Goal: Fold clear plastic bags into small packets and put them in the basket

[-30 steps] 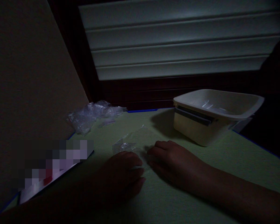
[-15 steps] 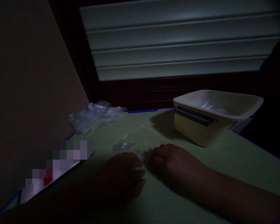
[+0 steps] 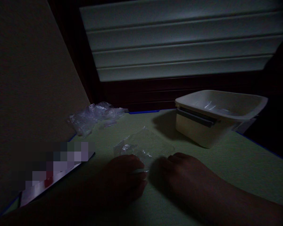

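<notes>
A clear plastic bag (image 3: 141,142) lies flat on the green tabletop, its surface catching a few glints. My left hand (image 3: 126,174) is closed on the near edge of this bag, and a pale strip of it shows between the fingers. To the right, my right hand (image 3: 179,168) is held low over the table beside the bag, its fingers curled under. Whatever those fingers hold, if anything, is hidden from above. The light is dim and the fingertips are hard to make out.
At the back right stands a cream plastic bin (image 3: 193,128) with a grey handle and some clear plastic inside. Crumpled clear bags (image 3: 91,117) are heaped at the back left. A flat object (image 3: 37,188), partly pixelated, lies along the left edge of the green table (image 3: 245,169).
My right hand has moved to the right and slightly nearer to me, away from my left hand, uncovering more of the bag. My left hand stays almost where it was.
</notes>
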The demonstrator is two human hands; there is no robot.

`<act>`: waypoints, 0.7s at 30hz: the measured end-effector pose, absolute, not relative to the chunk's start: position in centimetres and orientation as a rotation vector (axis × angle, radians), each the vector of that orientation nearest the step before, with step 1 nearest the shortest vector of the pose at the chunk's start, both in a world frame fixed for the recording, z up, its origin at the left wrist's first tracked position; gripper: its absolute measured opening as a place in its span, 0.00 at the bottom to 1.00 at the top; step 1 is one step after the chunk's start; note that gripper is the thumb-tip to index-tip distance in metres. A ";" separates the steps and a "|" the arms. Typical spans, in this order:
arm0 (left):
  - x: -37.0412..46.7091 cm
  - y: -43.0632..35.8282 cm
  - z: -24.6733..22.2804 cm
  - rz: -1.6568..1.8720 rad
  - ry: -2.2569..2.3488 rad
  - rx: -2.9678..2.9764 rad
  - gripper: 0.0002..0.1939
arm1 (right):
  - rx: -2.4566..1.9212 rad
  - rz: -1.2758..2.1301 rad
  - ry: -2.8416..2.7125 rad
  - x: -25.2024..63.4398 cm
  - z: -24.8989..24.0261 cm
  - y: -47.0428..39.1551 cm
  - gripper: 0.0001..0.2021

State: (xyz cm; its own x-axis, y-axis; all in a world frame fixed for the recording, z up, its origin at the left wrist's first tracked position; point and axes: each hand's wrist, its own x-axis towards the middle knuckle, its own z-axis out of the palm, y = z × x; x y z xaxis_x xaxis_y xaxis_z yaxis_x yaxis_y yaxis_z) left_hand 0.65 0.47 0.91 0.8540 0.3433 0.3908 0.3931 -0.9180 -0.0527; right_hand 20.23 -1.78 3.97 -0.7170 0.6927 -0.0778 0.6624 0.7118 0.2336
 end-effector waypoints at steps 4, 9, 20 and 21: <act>0.7 0.5 1.1 -0.538 -0.606 -2.931 0.10 | 1.187 0.269 2.683 20.2 4.3 -1.9 0.10; 0.6 0.3 1.0 -0.663 -0.610 -2.892 0.08 | 1.197 0.296 2.702 20.6 4.0 -1.8 0.08; 0.1 0.5 0.1 -0.654 -0.734 -2.921 0.12 | 1.195 0.506 2.964 20.3 2.2 -1.4 0.06; 0.1 0.5 0.1 -0.659 -0.734 -2.920 0.12 | 1.174 0.517 3.001 20.2 2.0 -1.4 0.07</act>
